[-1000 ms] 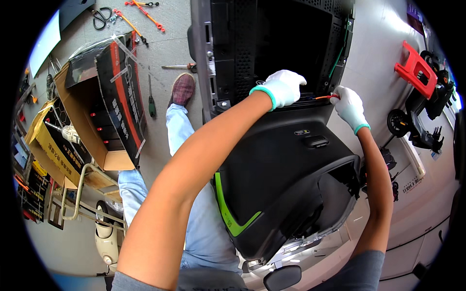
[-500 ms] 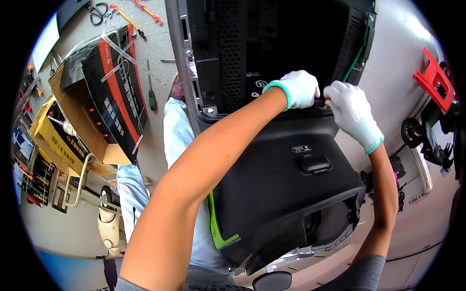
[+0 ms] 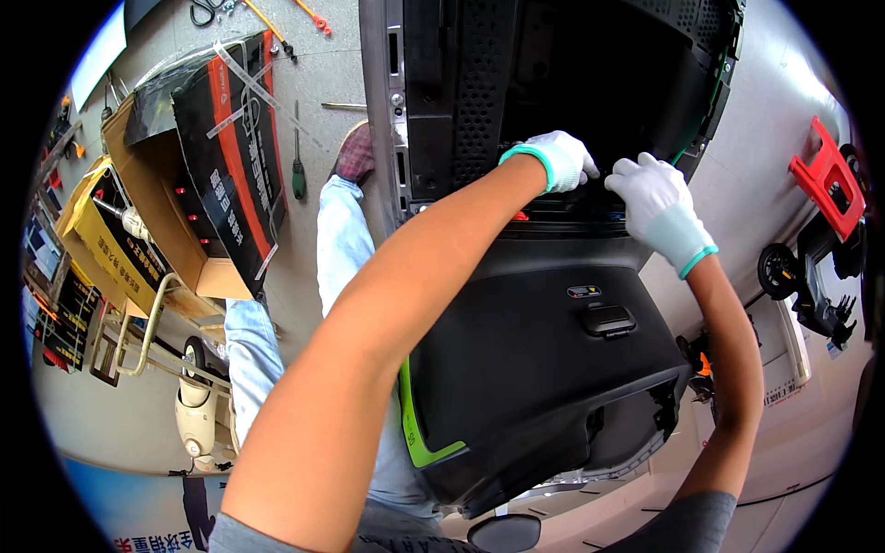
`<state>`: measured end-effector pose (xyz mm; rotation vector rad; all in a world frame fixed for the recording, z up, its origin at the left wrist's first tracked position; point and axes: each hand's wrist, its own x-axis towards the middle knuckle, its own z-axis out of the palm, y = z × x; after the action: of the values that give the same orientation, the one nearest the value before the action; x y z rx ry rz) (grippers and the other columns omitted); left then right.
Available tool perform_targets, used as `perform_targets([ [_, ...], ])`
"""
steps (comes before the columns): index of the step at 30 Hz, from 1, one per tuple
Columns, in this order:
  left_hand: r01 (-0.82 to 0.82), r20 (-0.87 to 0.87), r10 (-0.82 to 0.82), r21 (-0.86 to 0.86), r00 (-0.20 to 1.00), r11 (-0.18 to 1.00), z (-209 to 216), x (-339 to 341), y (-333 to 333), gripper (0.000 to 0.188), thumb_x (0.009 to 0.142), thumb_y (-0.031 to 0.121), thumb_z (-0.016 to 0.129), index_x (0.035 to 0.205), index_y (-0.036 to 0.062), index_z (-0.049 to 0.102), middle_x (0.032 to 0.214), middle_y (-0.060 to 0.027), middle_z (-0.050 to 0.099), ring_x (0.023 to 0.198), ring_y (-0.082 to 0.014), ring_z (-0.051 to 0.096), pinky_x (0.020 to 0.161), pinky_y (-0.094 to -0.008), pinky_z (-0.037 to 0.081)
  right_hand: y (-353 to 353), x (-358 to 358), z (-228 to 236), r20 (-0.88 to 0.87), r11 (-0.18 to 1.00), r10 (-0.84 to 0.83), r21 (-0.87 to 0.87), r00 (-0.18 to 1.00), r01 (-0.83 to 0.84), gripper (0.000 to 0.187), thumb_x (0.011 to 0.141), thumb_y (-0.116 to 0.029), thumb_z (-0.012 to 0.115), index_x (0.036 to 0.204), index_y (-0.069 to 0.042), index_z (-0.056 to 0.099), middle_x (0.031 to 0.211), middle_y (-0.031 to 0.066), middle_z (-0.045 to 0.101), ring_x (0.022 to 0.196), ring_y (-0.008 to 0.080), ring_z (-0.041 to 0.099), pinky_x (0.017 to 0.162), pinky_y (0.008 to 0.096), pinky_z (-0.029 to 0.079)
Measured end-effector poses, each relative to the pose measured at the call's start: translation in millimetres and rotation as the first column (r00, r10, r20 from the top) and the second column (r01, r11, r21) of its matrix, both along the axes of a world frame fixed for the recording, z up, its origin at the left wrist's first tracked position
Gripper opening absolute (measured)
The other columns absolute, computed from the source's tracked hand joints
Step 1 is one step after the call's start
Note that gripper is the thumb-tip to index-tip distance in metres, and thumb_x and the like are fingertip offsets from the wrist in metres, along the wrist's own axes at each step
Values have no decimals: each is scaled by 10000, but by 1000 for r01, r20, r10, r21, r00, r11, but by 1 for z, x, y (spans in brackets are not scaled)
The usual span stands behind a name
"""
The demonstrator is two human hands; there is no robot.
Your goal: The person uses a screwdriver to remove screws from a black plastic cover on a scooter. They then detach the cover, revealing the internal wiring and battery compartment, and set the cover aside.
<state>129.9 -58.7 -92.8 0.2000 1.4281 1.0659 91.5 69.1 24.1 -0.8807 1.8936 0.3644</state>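
Both my hands wear white knit gloves with teal cuffs, above the black open compartment (image 3: 581,111) of what looks like a scooter body. My left hand (image 3: 564,161) has its fingers closed, with a small dark bit at the tips that I cannot make out. Just to its right, my right hand (image 3: 653,195) points its curled fingers toward the left one; anything in them is hidden. A gap separates the two hands. Below them lies the compartment's rim, with a small red piece (image 3: 520,216) on it. A green wire (image 3: 683,150) runs along the right side.
A black body panel (image 3: 535,359) with a lime-green trim strip (image 3: 412,415) sits nearest me. On the left stand an open cardboard box (image 3: 244,157) and a cream metal frame (image 3: 152,323). A screwdriver (image 3: 298,175) lies on the floor. At right is a red plastic part (image 3: 825,175).
My view has shifted, so the scene sits slightly further right. My hands have dropped a little relative to the compartment, and the orange bit by the right fingers no longer shows.
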Motion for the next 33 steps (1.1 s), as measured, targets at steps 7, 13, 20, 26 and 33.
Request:
perform_targets([
  [7, -18, 14, 18, 18, 1000, 1000, -11, 2, 2, 333, 872, 135, 594, 1186, 227, 651, 1002, -59, 675, 896, -217, 635, 839, -353, 518, 14, 25, -20, -140, 982, 7, -185, 990, -33, 71, 727, -84, 614, 735, -55, 679, 842, 69, 590, 926, 236, 532, 764, 320, 488],
  [13, 108, -78, -111, -37, 991, 993, 9, -8, -4, 485, 793, 22, 527, 1200, 260, 641, 1119, -80, 660, 946, -267, 652, 860, -377, 526, 11, 25, -30, 18, 946, -265, -189, 964, 264, 83, 680, -20, 578, 719, -14, 651, 882, 139, 548, 871, 316, 565, 751, 402, 492],
  [20, 128, -270, -143, -72, 952, 989, 29, 1, -2, 258, 752, 132, 560, 945, 55, 714, 949, -184, 682, 864, -331, 665, 769, -387, 532, 35, 28, -50, 40, 956, -243, -158, 969, 246, 117, 681, -63, 539, 736, -20, 633, 826, 189, 573, 843, 365, 558, 739, 442, 480],
  [26, -818, -197, 889, 350, 412, 457, 170, 55, -165, 197, 873, 193, 583, 1004, 73, 668, 940, -152, 667, 891, -302, 640, 817, -374, 498, -60, -4, -12, -27, 955, -247, 161, 969, 248, 160, 799, -143, 561, 854, -82, 698, 853, 152, 656, 841, 346, 620, 749, 436, 502],
  [33, -957, -79, 963, -118, -258, -266, 94, 243, -427, 343, 952, 92, 462, 1277, -19, 466, 1171, -174, 577, 1101, -240, 571, 948, -340, 482, -374, 80, 63, 387, 433, -524, -646, 759, 629, 225, 833, -173, 595, 1027, -94, 679, 865, 126, 675, 787, 309, 650, 740, 384, 524],
])
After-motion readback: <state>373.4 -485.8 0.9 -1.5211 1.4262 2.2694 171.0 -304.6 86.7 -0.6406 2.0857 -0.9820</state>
